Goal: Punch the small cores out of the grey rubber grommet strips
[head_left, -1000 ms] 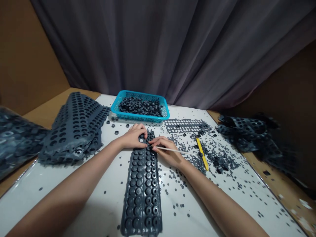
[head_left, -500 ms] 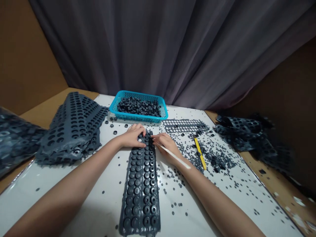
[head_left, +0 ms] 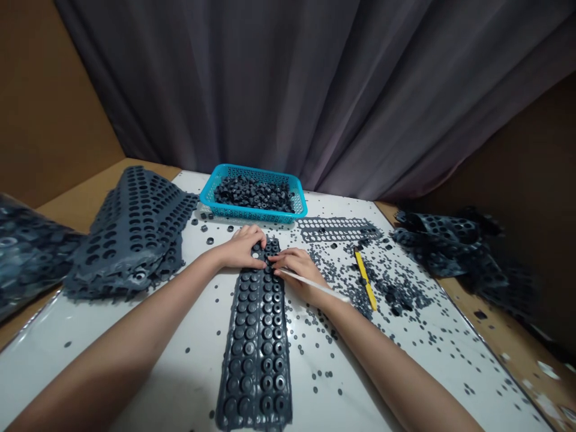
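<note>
A long dark grey rubber sheet (head_left: 257,336) with rows of round, ring-like moulded parts lies lengthwise in front of me. At its far left edge, my left hand (head_left: 243,247) presses and grips it, thumb and index finger curled around a round hole. My right hand (head_left: 299,273) is closed on a thin white stick (head_left: 315,285), whose back end lies over the wrist. The right fingertips touch the sheet's far right rows, and the stick's front tip is hidden among them.
Behind the sheet stands a blue basket (head_left: 252,214) of small dark parts. Punched-out sheets (head_left: 135,222) are piled at left beside a clear bag (head_left: 31,258). At right lie a perforated strip (head_left: 337,230), a yellow cutter (head_left: 365,281), scattered small discs and crumpled scraps (head_left: 450,246).
My right hand has shifted slightly left, bringing its fingertips further over the sheet, and the white stick lies flatter. The left hand and the sheet have stayed in place.
</note>
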The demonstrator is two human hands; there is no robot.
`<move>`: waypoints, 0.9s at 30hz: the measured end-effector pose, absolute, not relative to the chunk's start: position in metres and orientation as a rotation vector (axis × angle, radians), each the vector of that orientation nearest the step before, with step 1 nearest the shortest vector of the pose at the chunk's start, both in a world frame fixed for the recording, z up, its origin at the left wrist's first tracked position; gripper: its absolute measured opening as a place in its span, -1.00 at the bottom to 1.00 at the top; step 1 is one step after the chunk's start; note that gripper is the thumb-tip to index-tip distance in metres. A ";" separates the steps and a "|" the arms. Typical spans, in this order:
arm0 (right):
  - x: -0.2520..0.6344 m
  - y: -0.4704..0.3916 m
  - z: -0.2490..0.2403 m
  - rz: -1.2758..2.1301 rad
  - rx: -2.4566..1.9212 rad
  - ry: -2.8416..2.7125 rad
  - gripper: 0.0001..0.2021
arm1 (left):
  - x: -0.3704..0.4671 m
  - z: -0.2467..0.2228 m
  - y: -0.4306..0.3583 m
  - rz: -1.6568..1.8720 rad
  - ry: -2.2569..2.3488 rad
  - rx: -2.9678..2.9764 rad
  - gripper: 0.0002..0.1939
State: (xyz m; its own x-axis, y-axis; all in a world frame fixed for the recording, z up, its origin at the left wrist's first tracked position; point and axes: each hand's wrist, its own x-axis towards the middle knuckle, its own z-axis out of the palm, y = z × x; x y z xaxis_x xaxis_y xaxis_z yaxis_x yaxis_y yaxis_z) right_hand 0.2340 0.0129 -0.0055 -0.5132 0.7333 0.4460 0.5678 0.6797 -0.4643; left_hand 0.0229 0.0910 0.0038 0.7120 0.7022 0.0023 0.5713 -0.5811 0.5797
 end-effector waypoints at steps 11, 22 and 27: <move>0.235 0.025 -0.014 -0.193 -0.884 -2.497 -0.83 | 0.023 0.005 0.092 0.281 0.973 2.370 -0.64; 0.237 0.021 -0.005 0.088 -1.117 -2.169 -0.83 | 0.024 0.006 0.091 0.283 0.970 2.366 -0.63; 0.234 0.003 0.005 0.540 -1.013 -2.013 -0.92 | 0.024 0.009 0.089 0.303 0.971 2.356 -0.62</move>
State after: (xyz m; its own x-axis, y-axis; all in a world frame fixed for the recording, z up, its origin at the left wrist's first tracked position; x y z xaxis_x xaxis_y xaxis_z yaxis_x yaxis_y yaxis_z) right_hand 0.2339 0.0029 0.0050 -0.3585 0.8086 0.4665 0.4663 0.5880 -0.6609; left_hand 0.0237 0.0888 0.0088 0.7113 0.7029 -0.0066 0.5744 -0.5757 0.5819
